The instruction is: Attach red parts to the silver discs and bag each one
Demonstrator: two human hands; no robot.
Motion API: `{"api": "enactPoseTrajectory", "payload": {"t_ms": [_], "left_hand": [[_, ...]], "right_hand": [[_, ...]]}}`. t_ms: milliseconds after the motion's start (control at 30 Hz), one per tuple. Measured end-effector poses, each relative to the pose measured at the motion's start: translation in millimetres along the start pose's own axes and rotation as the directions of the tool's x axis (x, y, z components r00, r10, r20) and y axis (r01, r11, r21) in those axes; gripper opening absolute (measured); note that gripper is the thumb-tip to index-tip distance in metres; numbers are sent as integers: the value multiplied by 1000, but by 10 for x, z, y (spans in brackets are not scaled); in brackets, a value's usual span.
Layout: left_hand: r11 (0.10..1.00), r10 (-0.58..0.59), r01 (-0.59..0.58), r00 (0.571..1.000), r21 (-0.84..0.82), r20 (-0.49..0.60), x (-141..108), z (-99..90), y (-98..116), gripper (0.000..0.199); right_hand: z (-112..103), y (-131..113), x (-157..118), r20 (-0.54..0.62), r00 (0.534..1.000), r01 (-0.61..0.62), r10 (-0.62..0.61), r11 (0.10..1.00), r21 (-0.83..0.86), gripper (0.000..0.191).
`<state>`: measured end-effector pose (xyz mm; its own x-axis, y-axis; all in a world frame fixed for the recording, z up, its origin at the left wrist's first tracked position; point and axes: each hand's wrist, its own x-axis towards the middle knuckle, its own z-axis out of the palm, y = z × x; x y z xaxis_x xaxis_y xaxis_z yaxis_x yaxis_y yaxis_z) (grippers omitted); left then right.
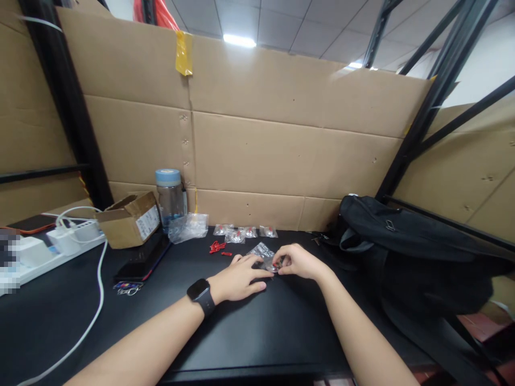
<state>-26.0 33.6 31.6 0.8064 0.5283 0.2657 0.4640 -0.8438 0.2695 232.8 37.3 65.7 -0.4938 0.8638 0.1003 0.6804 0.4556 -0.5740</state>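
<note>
A clear plastic bag [261, 251] lies on the black table, between my two hands. My left hand [240, 277], with a black watch on the wrist, rests flat with its fingers stretched out, the fingertips at the bag's near edge. My right hand [296, 261] is closed in a pinch at the bag's right side. A small red piece [275, 264] shows at its fingertips; its exact shape is hidden. Beyond my left hand lie a little pile of red clip-like pieces [216, 246] and one loose red piece [227, 253]. Several small filled clear bags [235, 236] lie farther back.
At the back left stand a bottle with a blue lid [168, 195], empty-looking clear bags [189, 228] and a cardboard box [131, 220]. A dark phone-like slab [142, 260], a white power strip [30, 262] and its cable are left. A black backpack [406, 252] fills the right.
</note>
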Motion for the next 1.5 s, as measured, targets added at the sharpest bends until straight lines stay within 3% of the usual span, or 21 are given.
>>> {"api": "enactPoseTrajectory", "payload": {"t_ms": [267, 500, 667, 1033, 1167, 1300, 1500], "left_hand": [[1000, -27, 27, 1000, -7, 7, 1, 9, -22, 40], [999, -21, 20, 1000, -34, -17, -3, 31, -17, 38], [999, -6, 5, 1000, -45, -13, -10, 33, -3, 39], [999, -31, 32, 999, -17, 23, -20, 14, -45, 42], [999, -33, 35, 998, -31, 57, -32, 7, -74, 44], [998, -57, 60, 996, -36, 72, -33, 0, -73, 43], [996, -84, 89, 989, -31, 119, -26, 21, -74, 46]], "right_hand": [[77, -67, 95, -128, 989, 56, -76, 986, -158, 21], [45, -76, 73, -85, 988, 111, -127, 978, -177, 18], [42, -53, 59, -87, 992, 82, -95, 986, -142, 13], [176, -30, 147, -263, 963, -22, -52, 963, -270, 20], [180, -10, 150, -211, 968, 86, -133, 971, -221, 36], [168, 30, 154, -166, 971, 132, -173, 963, -234, 20], [184, 81, 171, -175, 968, 131, -179, 958, -256, 17]]}}
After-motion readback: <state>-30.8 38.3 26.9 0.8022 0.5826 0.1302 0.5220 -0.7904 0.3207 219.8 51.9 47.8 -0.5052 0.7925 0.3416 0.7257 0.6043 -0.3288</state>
